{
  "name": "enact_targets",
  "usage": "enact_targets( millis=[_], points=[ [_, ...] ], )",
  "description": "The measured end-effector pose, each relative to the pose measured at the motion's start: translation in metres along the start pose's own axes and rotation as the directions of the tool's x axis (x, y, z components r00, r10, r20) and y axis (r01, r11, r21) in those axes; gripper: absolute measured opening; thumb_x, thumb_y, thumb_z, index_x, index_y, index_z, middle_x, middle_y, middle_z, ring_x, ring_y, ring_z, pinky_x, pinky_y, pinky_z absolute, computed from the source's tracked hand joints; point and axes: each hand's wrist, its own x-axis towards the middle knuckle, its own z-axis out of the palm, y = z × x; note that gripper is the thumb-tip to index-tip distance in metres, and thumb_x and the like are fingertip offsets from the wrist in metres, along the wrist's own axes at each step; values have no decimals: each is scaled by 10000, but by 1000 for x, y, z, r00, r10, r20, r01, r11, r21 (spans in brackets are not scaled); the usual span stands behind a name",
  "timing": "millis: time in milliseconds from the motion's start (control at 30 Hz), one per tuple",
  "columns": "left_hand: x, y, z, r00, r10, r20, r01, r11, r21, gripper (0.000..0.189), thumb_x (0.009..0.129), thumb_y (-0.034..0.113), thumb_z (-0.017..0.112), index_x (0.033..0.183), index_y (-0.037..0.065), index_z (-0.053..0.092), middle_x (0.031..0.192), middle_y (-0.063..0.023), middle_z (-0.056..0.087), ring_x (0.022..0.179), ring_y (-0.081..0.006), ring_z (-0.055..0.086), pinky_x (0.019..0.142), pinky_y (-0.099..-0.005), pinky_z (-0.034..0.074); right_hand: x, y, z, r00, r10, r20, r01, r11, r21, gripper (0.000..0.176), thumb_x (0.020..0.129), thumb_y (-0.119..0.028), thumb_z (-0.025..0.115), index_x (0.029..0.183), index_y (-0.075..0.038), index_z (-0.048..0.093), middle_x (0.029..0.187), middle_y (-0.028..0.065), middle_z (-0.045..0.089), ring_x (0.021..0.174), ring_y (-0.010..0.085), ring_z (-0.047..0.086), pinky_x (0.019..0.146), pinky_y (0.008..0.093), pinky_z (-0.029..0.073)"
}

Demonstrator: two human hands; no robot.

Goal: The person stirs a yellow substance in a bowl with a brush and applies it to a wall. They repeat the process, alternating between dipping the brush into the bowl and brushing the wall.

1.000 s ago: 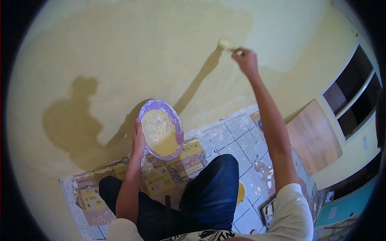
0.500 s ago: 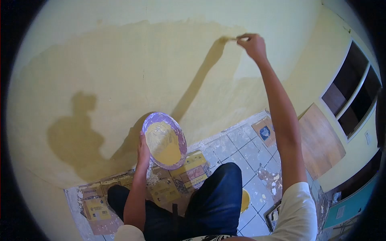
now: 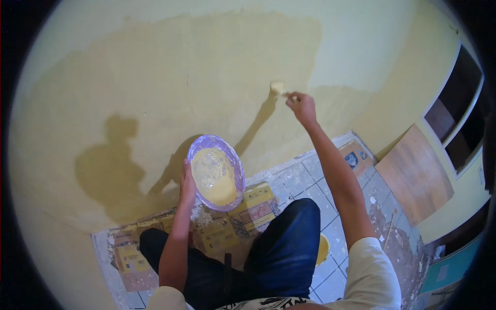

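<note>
My left hand (image 3: 188, 185) grips the left rim of a purple basin (image 3: 239, 175), its fingers hidden behind. Pale yellow paint (image 3: 223, 191) lies in the basin's lower part and coats its inner sides. The basin is tilted towards me. Up and to the right, my right hand (image 3: 303, 107) is closed around the handle of a paintbrush (image 3: 278, 88). Its bristles look loaded with yellow and are at the wall (image 3: 232, 62); firm contact is hard to tell. A darker yellow coat covers much of the wall, with a lighter patch at upper right.
Cardboard sheets (image 3: 212, 235) cover the tiled floor (image 3: 338, 237) along the wall. A yellow bucket (image 3: 323, 250) stands beside my right knee. Right of it are a thin stick (image 3: 388, 230), a leaning brown board (image 3: 416, 175), a window (image 3: 450, 101) and a teal panel (image 3: 450, 264).
My right hand and the paintbrush have moved down and left along the wall. The darker coat's right edge now shows more fully. My left hand still holds the basin; the view has shifted slightly.
</note>
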Motion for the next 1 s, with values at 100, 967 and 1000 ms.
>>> enact_targets(
  millis=[100,967,1000],
  points=[
    [7,-6,0,999,-19,49,19,1000,-7,720,1090,555,326,1500,-25,443,1442,-183,551,1323,-242,525,1116,-338,399,-17,15,12,990,57,132,-60,998,18,261,790,-242,779,1005,-94,789,840,210,715,741,363,700,693,430,561],
    [14,18,44,879,-268,395,360,916,-179,784,1052,660,164,1561,90,338,1553,-134,452,1408,-306,471,1163,-480,410,-102,-52,-8,886,394,243,-393,364,844,242,974,-93,568,1130,39,697,840,96,689,701,156,682,692,300,616],
    [12,31,58,844,-317,433,433,878,-202,816,1036,690,147,1563,96,335,1556,-130,450,1413,-314,466,1159,-508,411,-103,-45,-12,885,392,250,-397,358,845,242,974,-93,568,1130,39,697,840,96,689,701,156,682,692,300,616]
  ],
)
